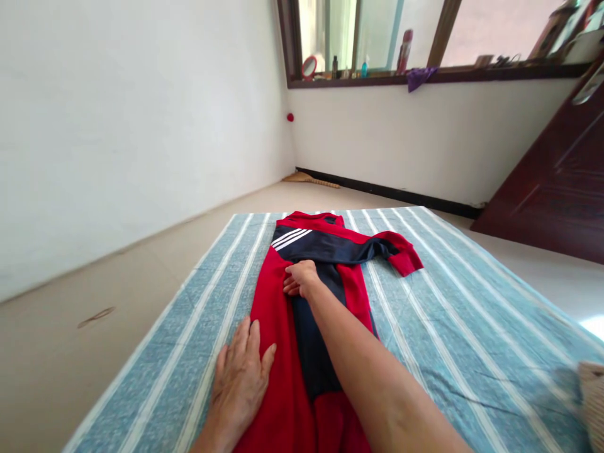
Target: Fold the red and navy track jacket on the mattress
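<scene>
A red and dark navy jacket (274, 289) with three white stripes at the shoulder lies lengthwise on a bed with a striped blue cover. One sleeve (349, 246) is laid across the jacket, its red cuff reaching out to the right over the cover. My left hand (241, 371) rests flat on the jacket's left edge, fingers spread. Farther up, just below the crossing sleeve, my right hand (302, 278) touches the red and navy fabric with thumb and fingers apart. My right forearm hides part of the jacket's right side.
The blue striped bed cover (453, 314) extends to both sides. A white wall (141, 126) stands at left. Bottles and a round mirror (309, 67) line the windowsill. A dark red door (557, 176) is at right, and a beige woven item (592, 396) sits at the lower right edge.
</scene>
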A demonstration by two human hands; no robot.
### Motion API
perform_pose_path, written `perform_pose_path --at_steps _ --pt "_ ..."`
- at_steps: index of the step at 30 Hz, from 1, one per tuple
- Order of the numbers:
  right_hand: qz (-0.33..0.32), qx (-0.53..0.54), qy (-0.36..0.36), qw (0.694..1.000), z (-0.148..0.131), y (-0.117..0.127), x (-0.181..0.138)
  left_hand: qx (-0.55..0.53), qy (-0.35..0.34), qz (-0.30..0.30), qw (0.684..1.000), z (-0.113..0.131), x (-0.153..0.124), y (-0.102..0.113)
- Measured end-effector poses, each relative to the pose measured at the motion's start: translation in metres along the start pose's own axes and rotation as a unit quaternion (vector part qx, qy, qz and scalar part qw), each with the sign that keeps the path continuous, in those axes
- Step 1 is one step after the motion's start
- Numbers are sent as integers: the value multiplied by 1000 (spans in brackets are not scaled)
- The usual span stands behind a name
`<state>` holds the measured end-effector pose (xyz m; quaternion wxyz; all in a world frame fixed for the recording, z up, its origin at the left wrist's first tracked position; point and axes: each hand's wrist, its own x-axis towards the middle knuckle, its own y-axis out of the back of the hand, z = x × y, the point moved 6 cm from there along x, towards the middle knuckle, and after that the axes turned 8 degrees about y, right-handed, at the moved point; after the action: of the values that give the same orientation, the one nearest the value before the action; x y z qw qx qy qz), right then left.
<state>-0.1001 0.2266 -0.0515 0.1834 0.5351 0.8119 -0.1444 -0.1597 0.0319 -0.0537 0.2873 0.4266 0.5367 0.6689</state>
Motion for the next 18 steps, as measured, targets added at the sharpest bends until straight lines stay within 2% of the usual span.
perform_pose_path --at_steps 11,15,18 --pt "-37 -17 -36 999 0 4 0 -16 48 -59 997 7 -12 10" --pt "-39 -17 -39 998 2 3 1 -26 61 -102 992 5 -16 13" --pt "-38 -16 -40 998 3 3 1 -48 51 -119 990 7 -8 20"
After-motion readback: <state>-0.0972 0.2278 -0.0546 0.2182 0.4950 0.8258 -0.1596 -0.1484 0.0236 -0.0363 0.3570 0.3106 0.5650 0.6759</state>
